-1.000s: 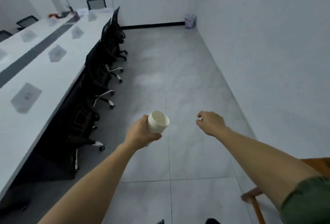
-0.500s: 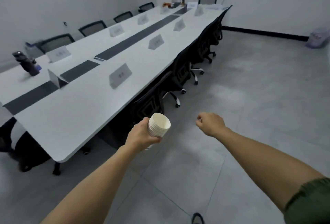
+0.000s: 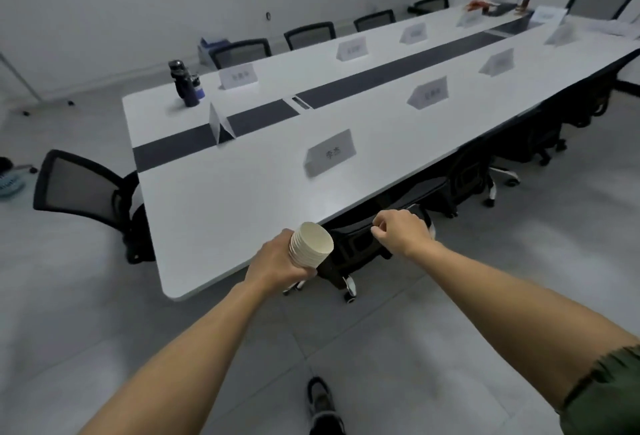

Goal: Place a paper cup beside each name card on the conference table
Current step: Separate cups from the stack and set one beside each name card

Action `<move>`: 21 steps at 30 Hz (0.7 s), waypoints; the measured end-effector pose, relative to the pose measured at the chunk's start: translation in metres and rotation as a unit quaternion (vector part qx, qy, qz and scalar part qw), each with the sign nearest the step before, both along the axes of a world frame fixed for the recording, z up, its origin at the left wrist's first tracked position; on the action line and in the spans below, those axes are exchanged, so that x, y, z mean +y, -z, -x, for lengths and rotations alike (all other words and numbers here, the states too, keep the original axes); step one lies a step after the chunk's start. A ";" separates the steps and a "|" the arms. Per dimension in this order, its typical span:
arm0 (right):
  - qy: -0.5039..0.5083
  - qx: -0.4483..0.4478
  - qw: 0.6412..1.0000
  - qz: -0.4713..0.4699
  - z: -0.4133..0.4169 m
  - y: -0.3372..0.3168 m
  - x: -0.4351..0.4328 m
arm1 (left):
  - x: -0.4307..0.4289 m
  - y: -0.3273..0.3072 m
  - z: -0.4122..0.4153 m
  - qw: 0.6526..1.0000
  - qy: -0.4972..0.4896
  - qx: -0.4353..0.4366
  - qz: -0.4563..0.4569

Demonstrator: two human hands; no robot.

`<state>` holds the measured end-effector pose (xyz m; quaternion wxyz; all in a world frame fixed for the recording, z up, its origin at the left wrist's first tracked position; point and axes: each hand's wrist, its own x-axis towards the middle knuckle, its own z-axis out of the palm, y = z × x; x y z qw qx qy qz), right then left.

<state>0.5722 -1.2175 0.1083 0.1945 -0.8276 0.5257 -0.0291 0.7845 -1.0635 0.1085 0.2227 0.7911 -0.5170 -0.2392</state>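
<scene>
Cream paper cups, nested in a stack, sit gripped by the left hand just off the near edge of the long white counter — none placed yet. The right hand is curled, empty. Next, likely: peel one off and set it beside the nearest white folded name card.

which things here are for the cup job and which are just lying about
For the job: stack of paper cups in the left hand; nearest name card and the others; conference table.
Lying about: water bottle; office chair.
</scene>
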 end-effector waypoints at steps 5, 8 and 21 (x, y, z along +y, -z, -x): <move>-0.021 -0.052 0.998 -0.029 -0.062 0.000 -0.063 | -0.068 0.003 -0.048 1.000 0.000 -0.008 -0.002; -0.007 -0.109 0.992 -0.057 -0.099 -0.009 -0.108 | -0.118 -0.003 -0.077 1.000 0.004 -0.012 0.000; -0.021 -0.225 0.956 -0.187 -0.142 -0.003 -0.266 | -0.287 0.008 -0.082 1.000 0.021 -0.002 -0.001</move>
